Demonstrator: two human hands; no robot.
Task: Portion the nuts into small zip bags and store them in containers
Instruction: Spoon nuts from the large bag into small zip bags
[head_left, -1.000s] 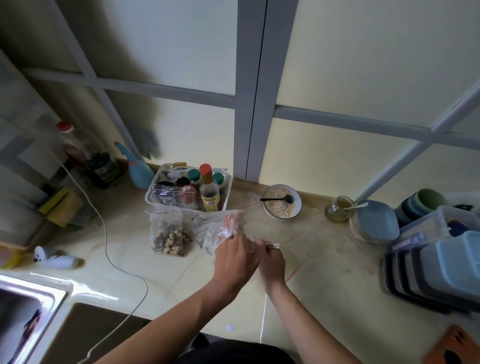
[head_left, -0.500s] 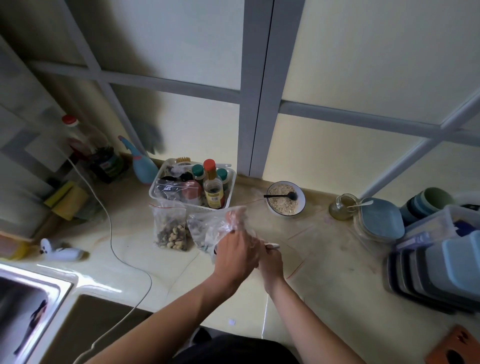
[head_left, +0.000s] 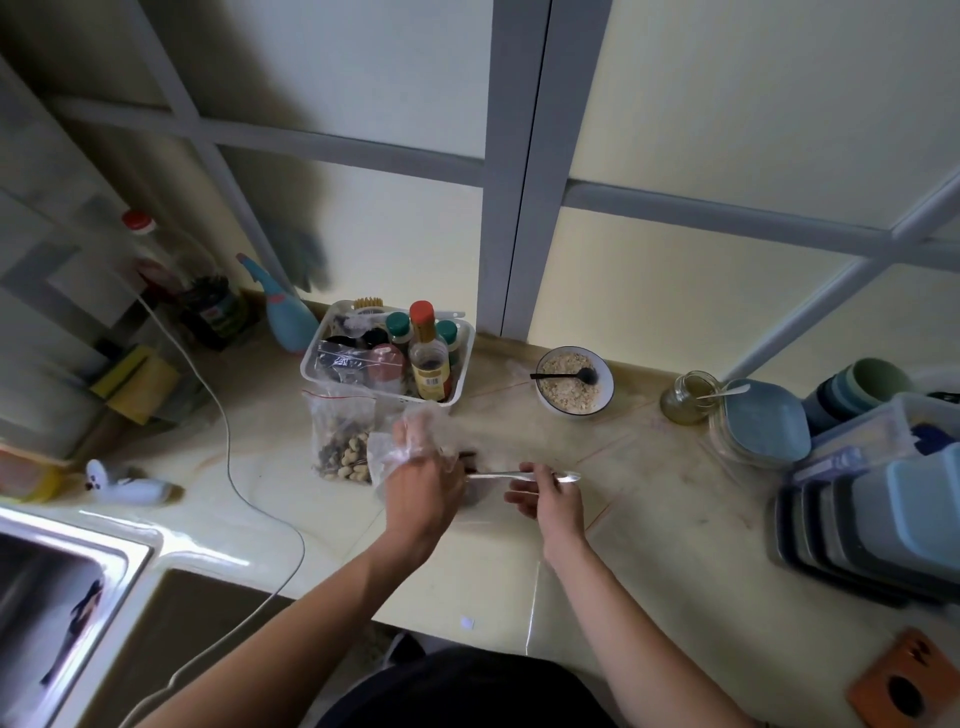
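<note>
On counter (head_left: 675, 509), two nut bags (head_left: 340, 436)

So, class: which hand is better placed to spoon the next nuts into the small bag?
The right hand: it already holds the spoon, while the left hand grips the bag.

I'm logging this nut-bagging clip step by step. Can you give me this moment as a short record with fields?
left hand: grips a small clear bag, held above the counter
right hand: holds a clear spoon, bowl end pointing right
nut supply: zip bag of nuts standing on the counter, left of the hands
behind it: white basket of bottles
right edge: stacked containers
stage: portioning, nothing stored yet
</note>
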